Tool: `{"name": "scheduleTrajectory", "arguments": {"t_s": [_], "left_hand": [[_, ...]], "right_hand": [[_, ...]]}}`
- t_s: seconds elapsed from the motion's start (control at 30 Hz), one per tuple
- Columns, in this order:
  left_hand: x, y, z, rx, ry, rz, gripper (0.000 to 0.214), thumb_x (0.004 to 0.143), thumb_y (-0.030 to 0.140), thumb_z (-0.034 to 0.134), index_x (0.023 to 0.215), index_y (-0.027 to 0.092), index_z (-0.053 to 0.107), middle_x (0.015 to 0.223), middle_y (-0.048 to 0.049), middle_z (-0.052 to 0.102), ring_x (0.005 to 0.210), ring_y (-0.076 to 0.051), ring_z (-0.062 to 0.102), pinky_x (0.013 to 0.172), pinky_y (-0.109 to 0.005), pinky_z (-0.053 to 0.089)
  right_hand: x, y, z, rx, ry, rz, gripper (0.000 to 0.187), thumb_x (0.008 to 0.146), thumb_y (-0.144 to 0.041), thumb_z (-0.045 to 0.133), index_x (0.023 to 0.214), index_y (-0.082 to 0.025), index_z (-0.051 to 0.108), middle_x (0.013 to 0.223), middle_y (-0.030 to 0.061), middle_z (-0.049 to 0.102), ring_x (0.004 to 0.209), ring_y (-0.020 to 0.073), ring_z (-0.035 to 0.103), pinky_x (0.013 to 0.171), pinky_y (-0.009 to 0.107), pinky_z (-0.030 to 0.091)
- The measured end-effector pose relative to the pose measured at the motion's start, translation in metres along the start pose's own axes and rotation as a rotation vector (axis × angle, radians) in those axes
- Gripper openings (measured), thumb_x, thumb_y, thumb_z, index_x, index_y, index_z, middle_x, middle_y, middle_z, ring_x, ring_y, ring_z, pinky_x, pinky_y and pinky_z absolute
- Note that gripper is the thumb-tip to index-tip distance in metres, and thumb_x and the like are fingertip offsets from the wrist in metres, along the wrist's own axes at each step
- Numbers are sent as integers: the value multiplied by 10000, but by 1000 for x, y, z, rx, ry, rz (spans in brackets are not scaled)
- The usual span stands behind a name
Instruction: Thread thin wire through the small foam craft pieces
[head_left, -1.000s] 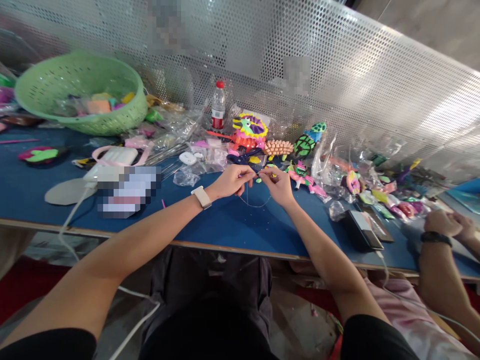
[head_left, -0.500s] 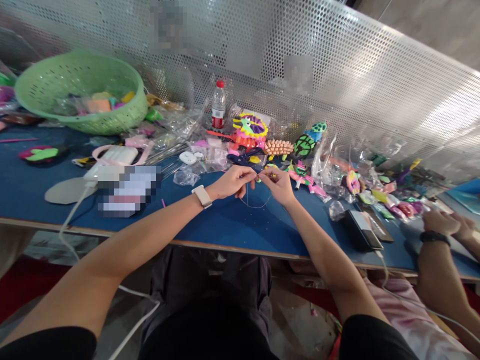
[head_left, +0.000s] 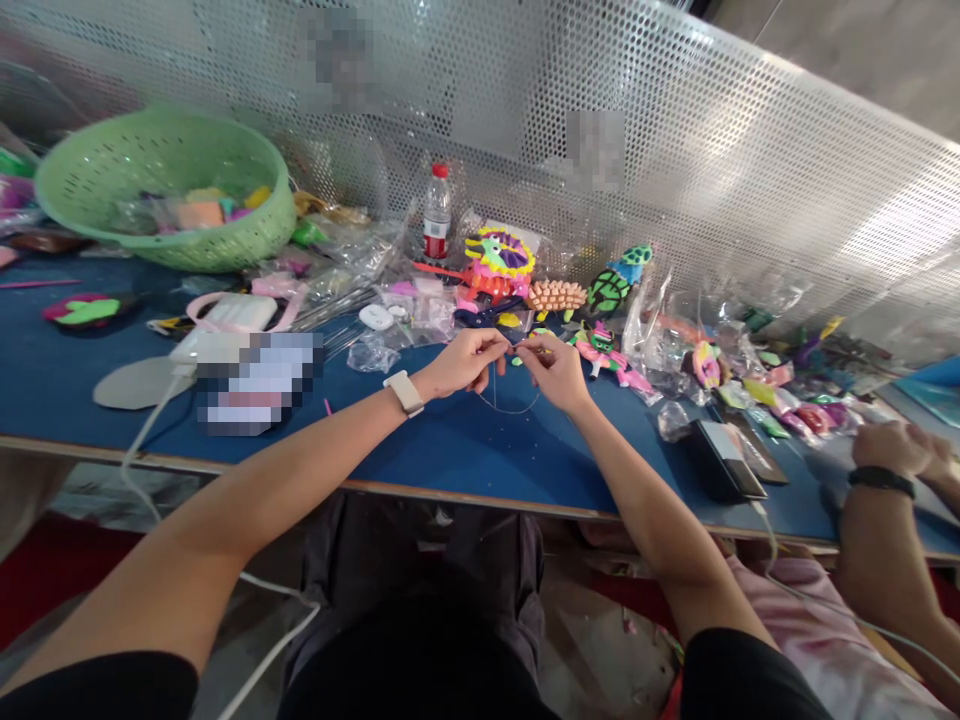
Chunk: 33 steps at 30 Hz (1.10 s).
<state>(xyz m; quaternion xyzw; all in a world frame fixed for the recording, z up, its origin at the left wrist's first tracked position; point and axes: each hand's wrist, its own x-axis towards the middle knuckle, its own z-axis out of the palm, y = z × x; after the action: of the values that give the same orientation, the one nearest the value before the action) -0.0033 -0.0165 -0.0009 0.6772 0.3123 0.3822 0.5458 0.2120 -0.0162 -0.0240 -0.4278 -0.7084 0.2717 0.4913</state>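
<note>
Head view, left hand (head_left: 463, 363) and right hand (head_left: 553, 368) fingertips pinched on thin thread (head_left: 510, 405), slack loop sagging over matte blue table (head_left: 465, 450), glossy foam toys (head_left: 501, 262) behind, perforated green basket (head_left: 165, 185) far left.

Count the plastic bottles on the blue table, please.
1. The bottle, with a red cap, stands upright at the back of the table, against the metal screen. Others may be hidden under the clear bags.
</note>
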Motion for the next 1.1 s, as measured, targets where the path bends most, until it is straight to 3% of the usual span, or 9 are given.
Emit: {"name": "scheduleTrajectory", "arguments": {"t_s": [0.13,0.33,0.43,0.6,0.83,0.97,1.1], "left_hand": [[-1,1,0,6,11,-12,229,1156,179,543,968,141,667,754,1,722,343,-46,564,331,-184,358],[3,-4,-2,-25,162,33,255,1166,211,570,956,135,694,696,9,704,347,-35,550,372,-187,376],[5,-7,-4,-53,178,12,279,1154,267,626,916,141,697,658,8,689,335,-39,517,361,-200,334],[6,-11,-6,-153,91,-22,335,1136,361,676,879,153,733,594,20,637,324,-28,419,366,-211,245],[9,-9,-7,-414,53,-17,323,1125,250,660,848,127,773,570,18,543,515,-88,560,557,-205,484],[9,-6,-8,-477,-16,-14,431,1148,213,579,751,127,721,524,66,373,468,-66,418,542,-179,439],[6,-2,-11,-499,-43,-38,470,1190,267,485,766,161,658,540,97,293,420,-58,313,506,-179,401]], "right_hand": [[3,-2,-2,107,-46,42,456,895,-685,839,909,-230,805,781,3,707,432,89,499,426,276,424],[11,-3,-13,188,-139,124,657,820,-868,805,838,-216,722,651,-22,654,489,124,620,489,261,486],[11,-4,-15,260,-174,155,665,822,-878,799,851,-222,692,601,-56,592,454,116,589,479,259,464],[9,-10,-13,369,-158,205,629,820,-823,850,842,-222,666,571,-102,447,405,86,480,448,254,348],[8,-15,-12,526,-149,267,522,854,-713,885,914,-226,707,568,-126,277,464,82,328,495,250,316],[8,-19,-15,653,-190,329,355,917,-544,860,912,-225,704,573,-117,267,473,89,288,506,253,306],[7,-27,-17,750,-195,371,183,977,-387,713,1011,-215,767,581,-99,290,487,114,284,531,277,340]]}}
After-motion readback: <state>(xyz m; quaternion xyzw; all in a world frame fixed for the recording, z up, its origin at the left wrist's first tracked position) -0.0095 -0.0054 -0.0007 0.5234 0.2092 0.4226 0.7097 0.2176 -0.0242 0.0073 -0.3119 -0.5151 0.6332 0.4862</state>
